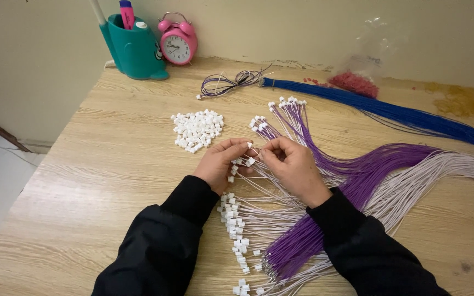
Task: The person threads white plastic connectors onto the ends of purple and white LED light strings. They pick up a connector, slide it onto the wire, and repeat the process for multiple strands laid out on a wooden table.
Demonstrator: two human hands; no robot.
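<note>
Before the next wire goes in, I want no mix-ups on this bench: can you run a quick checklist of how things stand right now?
1. Left hand on a small white connector: ok, pinched at the fingertips.
2. Right hand pinching a pale wire end at that connector: ok; whether it is seated, cannot tell.
3. Pile of loose white connectors near the left hand: ok.
4. Purple wires kept apart from the pale wires: not ok, they overlap.
5. Blue wire bundle clear of the hands: ok.
6. Finished connector ends lying in a row: ok.
</note>
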